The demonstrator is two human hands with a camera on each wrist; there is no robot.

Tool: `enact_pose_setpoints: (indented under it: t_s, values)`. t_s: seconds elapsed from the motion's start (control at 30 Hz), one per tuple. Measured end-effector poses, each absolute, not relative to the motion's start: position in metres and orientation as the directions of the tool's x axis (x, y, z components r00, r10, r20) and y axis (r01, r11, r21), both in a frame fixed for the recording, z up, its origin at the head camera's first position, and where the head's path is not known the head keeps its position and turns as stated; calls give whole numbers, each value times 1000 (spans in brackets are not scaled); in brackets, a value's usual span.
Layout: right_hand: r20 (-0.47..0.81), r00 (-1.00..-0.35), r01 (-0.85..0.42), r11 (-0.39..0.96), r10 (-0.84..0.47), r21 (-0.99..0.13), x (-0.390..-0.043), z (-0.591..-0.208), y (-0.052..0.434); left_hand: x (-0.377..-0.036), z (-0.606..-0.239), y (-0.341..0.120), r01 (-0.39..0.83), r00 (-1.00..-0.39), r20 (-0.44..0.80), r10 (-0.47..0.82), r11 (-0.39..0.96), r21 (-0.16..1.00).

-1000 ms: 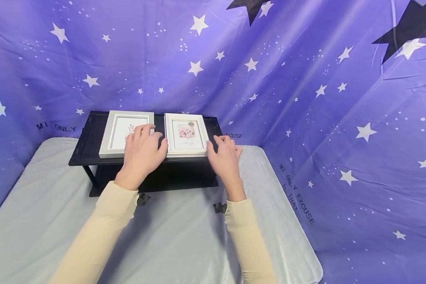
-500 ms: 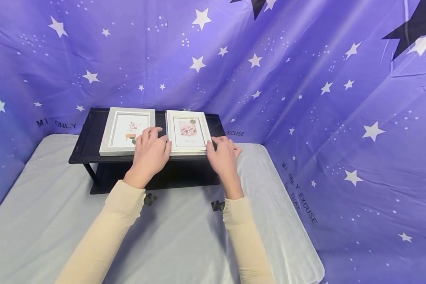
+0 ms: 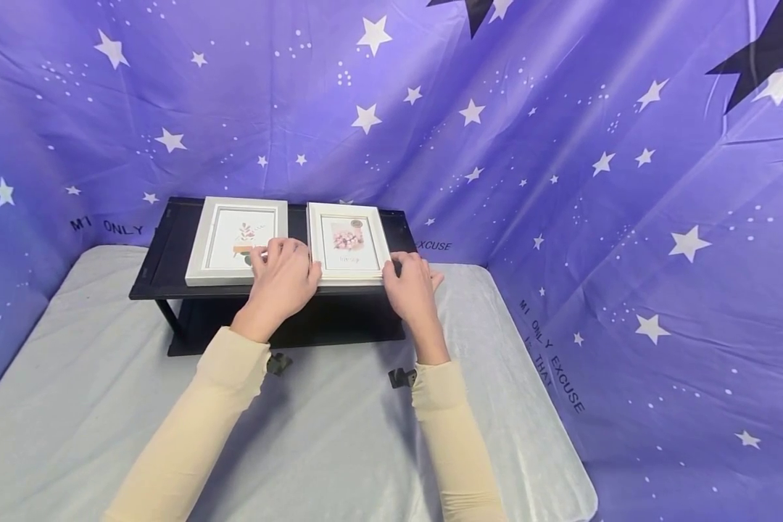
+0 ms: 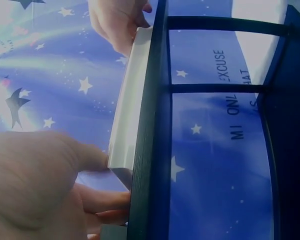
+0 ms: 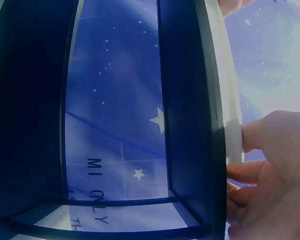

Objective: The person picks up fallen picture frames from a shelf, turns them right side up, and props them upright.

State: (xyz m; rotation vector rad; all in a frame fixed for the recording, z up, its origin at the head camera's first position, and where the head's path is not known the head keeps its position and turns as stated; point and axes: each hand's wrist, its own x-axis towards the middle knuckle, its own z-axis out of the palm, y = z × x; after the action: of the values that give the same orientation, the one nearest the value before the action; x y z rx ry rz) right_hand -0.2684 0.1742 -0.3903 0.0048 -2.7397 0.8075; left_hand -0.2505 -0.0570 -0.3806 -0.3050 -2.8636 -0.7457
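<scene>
Left hand (image 3: 283, 277) and right hand (image 3: 412, 287) are half-curled, gripping the pink-flower photo frame (image 3: 349, 243); they're kinda risking bumping the plant-print photo frame (image 3: 237, 235) if one's pushing harder.

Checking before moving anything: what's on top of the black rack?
On the black rack lie a plant-print frame and, beside it, a pink-flower frame. The surface beneath them is covered.

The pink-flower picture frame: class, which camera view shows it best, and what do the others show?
The head view: it shows the pink-flower picture frame face up, its flowers uncovered. The left and right wrist views show only its pale edge, along the black shelf.
</scene>
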Motion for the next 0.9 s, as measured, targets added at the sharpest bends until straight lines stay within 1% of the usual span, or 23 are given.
enact_pose_setpoints:
  t_s: [0.2,0.4,0.63,0.9]
  values:
    - [310,-946,-96,822,100,-561,-270,-397,175,-250,-377,-58,231,-972,148,182,856,463]
    - [332,-934,-114,772,131,-625,-268,-402,175,-250,-376,-59,234,-972,138,190,845,481]
    - [393,-907,-162,734,153,-659,-266,-403,174,-249,-375,-57,220,-973,180,145,821,527]
    - [524,-827,-272,670,205,-691,-266,-419,174,-251,-380,-55,226,-963,256,86,776,589]
